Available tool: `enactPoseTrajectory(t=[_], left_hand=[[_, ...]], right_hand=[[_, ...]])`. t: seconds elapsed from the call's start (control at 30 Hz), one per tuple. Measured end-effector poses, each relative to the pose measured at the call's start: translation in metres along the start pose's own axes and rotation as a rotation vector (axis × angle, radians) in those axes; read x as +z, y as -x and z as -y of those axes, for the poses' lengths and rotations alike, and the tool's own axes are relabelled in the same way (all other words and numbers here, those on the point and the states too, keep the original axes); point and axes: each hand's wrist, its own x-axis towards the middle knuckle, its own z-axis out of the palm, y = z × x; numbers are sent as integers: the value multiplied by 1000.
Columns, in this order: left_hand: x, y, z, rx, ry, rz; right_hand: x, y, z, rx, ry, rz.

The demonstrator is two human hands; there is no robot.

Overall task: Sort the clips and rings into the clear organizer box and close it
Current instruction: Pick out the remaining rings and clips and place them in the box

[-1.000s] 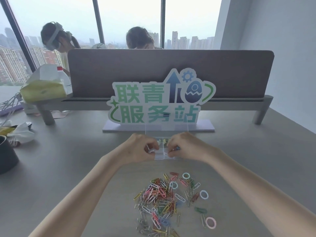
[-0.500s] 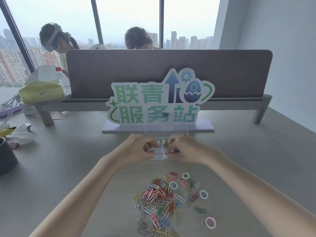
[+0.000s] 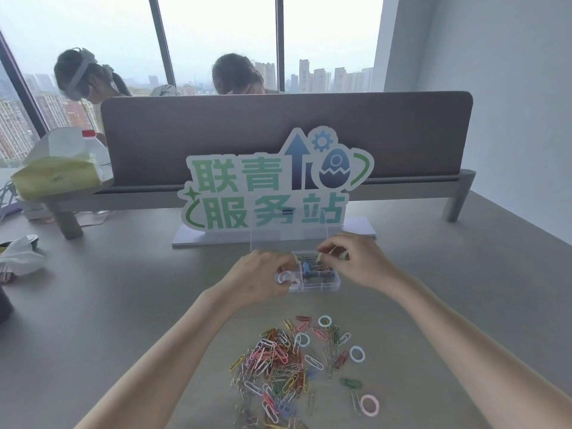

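Your biggest risk, as I judge it, is the raised clear lid (image 3: 289, 239); it stands upright at the back of the clear organizer box (image 3: 312, 278), and a knuckle catching it could drop it shut on your fingers or shove the light box across the table (image 3: 123, 305); the box looks light enough to skid or tip if you press on one edge. A second risk is mixing; the compartments sit close together, and a ring let go carelessly could land among the clips already in the box. The loose pile of paper clips (image 3: 278, 363) lies near your forearms, so a dragged wrist could scatter it; the rings (image 3: 357, 354) at its right edge could roll away.

Your left hand (image 3: 260, 278) sits at the box's left end with fingers curled; it appears to pinch a pale pink ring (image 3: 283, 277) just over the left compartment. Your right hand (image 3: 353, 261) hovers over the back right of the box, fingers curled and fingertips drawn together; it seems to pinch something small, but I cannot tell what. The box rests on the table in front of the green-lettered sign (image 3: 272, 187), beyond the pile.
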Motion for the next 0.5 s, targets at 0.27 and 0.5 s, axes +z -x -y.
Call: enactPoseTrajectory(t=[0.27, 0.5], left_hand=[[3, -7, 0, 38, -5, 29], [1, -10, -2, 88, -14, 52]], right_hand=[[-3, 3, -7, 16, -13, 33], [-6, 5, -6, 18, 4, 38]])
